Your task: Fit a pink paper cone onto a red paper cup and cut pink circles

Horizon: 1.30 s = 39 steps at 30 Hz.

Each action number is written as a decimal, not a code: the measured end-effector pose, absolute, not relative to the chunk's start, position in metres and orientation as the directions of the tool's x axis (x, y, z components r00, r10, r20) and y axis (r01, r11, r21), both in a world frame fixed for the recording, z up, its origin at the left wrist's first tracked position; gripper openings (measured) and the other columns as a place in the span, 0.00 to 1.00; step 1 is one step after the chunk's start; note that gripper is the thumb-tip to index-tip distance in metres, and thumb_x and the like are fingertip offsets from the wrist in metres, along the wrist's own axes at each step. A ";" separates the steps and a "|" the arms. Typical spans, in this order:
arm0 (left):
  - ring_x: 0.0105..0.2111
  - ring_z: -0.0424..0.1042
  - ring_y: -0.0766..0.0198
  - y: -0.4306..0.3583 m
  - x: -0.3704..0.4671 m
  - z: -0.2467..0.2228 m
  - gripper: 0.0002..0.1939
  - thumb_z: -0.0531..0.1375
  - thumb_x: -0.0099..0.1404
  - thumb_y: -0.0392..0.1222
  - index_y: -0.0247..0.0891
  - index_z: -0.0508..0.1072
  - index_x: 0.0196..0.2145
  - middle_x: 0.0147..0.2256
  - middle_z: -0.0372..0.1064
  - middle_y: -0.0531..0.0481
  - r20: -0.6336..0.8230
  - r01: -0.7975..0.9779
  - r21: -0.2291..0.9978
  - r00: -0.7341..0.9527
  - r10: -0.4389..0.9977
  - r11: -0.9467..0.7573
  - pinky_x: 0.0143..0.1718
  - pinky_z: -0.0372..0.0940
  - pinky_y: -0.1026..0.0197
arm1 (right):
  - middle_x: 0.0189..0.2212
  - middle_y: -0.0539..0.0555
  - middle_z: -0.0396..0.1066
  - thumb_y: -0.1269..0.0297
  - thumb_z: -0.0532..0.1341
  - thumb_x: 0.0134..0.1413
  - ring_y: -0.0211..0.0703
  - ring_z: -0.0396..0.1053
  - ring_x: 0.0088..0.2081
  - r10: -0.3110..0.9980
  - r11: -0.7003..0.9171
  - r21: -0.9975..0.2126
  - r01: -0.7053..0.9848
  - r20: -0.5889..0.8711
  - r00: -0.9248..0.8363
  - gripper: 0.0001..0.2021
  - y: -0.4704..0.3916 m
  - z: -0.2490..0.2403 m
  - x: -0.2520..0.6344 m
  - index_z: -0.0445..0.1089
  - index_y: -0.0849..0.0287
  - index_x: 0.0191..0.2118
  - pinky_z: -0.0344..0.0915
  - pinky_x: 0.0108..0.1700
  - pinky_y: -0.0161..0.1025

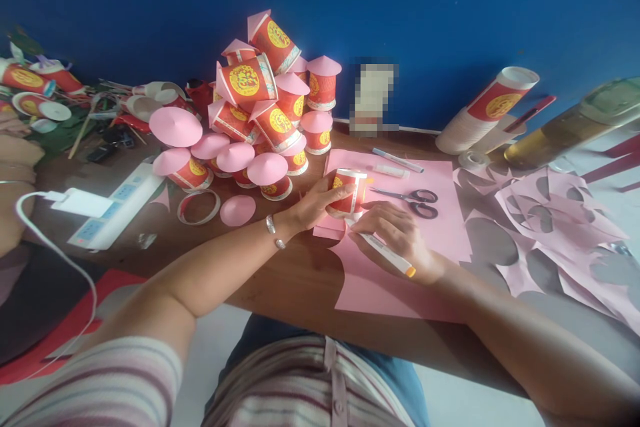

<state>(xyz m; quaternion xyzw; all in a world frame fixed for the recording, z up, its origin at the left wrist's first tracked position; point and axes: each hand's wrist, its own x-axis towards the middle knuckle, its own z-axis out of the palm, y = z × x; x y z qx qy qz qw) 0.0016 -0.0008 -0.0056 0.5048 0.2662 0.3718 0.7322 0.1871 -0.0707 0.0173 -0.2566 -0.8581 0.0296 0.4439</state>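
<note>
Head view: left hand [314, 205] pinches the red cup [354, 192] mid-frame, likely steadying it for the marker [387, 254] pinched in the right hand [400, 232] at its 5 o'clock; scissors [411, 197] at 3 o'clock.

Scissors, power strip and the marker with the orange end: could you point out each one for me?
Scissors [411, 197]: head view, where the blades meet the handles.
Power strip [123, 205]: head view, middle of its upper face.
Marker with the orange end [386, 253]: head view, on its pale barrel.
</note>
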 end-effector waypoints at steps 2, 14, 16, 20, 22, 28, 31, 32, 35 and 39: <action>0.34 0.73 0.64 -0.001 0.001 -0.005 0.18 0.68 0.65 0.52 0.36 0.72 0.41 0.33 0.72 0.51 -0.021 -0.269 0.940 0.571 0.820 0.211 0.40 0.69 0.61 | 0.29 0.51 0.78 0.75 0.63 0.62 0.44 0.77 0.32 0.474 0.866 -0.295 0.404 0.742 -0.474 0.07 -0.071 0.017 0.187 0.71 0.55 0.42 0.75 0.40 0.44; 0.40 0.74 0.58 0.001 0.000 -0.006 0.16 0.66 0.65 0.52 0.36 0.76 0.39 0.37 0.75 0.47 0.034 -0.283 0.948 0.550 0.834 0.148 0.46 0.70 0.57 | 0.27 0.48 0.76 0.76 0.64 0.59 0.42 0.76 0.31 0.511 0.836 -0.314 0.450 0.743 -0.433 0.08 -0.068 0.010 0.194 0.70 0.54 0.37 0.75 0.43 0.45; 0.40 0.74 0.58 0.001 0.000 -0.006 0.16 0.66 0.65 0.53 0.36 0.76 0.40 0.37 0.75 0.47 0.034 -0.264 0.955 0.555 0.831 0.137 0.47 0.70 0.56 | 0.28 0.48 0.76 0.77 0.64 0.58 0.42 0.76 0.31 0.521 0.829 -0.321 0.458 0.739 -0.427 0.09 -0.067 0.008 0.194 0.70 0.54 0.37 0.76 0.44 0.45; 0.43 0.74 0.56 0.002 -0.001 -0.005 0.19 0.65 0.65 0.54 0.36 0.77 0.43 0.39 0.75 0.46 0.015 -0.237 0.961 0.562 0.827 0.143 0.49 0.70 0.55 | 0.27 0.46 0.75 0.77 0.64 0.57 0.42 0.75 0.31 0.527 0.816 -0.313 0.485 0.748 -0.404 0.10 -0.066 0.007 0.195 0.69 0.53 0.37 0.76 0.44 0.46; 0.42 0.74 0.57 0.002 -0.001 -0.006 0.18 0.65 0.66 0.54 0.36 0.77 0.42 0.38 0.75 0.46 0.013 -0.225 0.965 0.546 0.838 0.131 0.47 0.70 0.55 | 0.26 0.46 0.74 0.78 0.64 0.57 0.42 0.74 0.30 0.521 0.815 -0.306 0.492 0.757 -0.394 0.10 -0.065 0.006 0.195 0.69 0.52 0.37 0.76 0.43 0.46; 0.39 0.74 0.58 0.003 -0.001 -0.010 0.15 0.67 0.64 0.52 0.37 0.75 0.37 0.34 0.73 0.49 0.005 -0.257 0.953 0.539 0.842 0.159 0.43 0.72 0.56 | 0.26 0.47 0.74 0.78 0.65 0.56 0.42 0.74 0.29 0.503 0.823 -0.281 0.494 0.764 -0.403 0.10 -0.063 0.005 0.196 0.69 0.54 0.36 0.76 0.43 0.46; 0.38 0.74 0.59 0.004 -0.001 -0.011 0.14 0.66 0.65 0.51 0.37 0.75 0.38 0.33 0.73 0.49 -0.009 -0.278 0.938 0.575 0.818 0.206 0.43 0.72 0.57 | 0.27 0.47 0.74 0.78 0.65 0.57 0.42 0.74 0.28 0.496 0.823 -0.268 0.500 0.769 -0.404 0.10 -0.063 0.004 0.197 0.69 0.53 0.37 0.77 0.42 0.46; 0.38 0.74 0.60 0.004 -0.002 -0.012 0.14 0.66 0.66 0.51 0.37 0.75 0.39 0.33 0.73 0.49 -0.016 -0.283 0.932 0.589 0.808 0.224 0.42 0.72 0.58 | 0.27 0.47 0.75 0.78 0.65 0.57 0.42 0.74 0.28 0.495 0.823 -0.267 0.500 0.769 -0.404 0.10 -0.063 0.005 0.197 0.69 0.53 0.37 0.77 0.42 0.46; 0.38 0.75 0.60 0.004 -0.002 -0.012 0.14 0.65 0.67 0.51 0.36 0.75 0.40 0.34 0.74 0.49 -0.008 -0.295 0.926 0.605 0.796 0.234 0.42 0.72 0.58 | 0.27 0.48 0.75 0.77 0.64 0.58 0.42 0.74 0.28 0.492 0.826 -0.267 0.496 0.771 -0.404 0.10 -0.062 0.006 0.196 0.69 0.53 0.38 0.77 0.42 0.46; 0.37 0.75 0.60 0.004 -0.002 -0.011 0.14 0.66 0.66 0.51 0.37 0.75 0.41 0.34 0.74 0.50 -0.010 -0.289 0.928 0.614 0.789 0.237 0.41 0.73 0.58 | 0.27 0.47 0.75 0.77 0.64 0.58 0.43 0.75 0.29 0.484 0.830 -0.259 0.494 0.776 -0.405 0.10 -0.063 0.008 0.196 0.71 0.53 0.38 0.77 0.43 0.46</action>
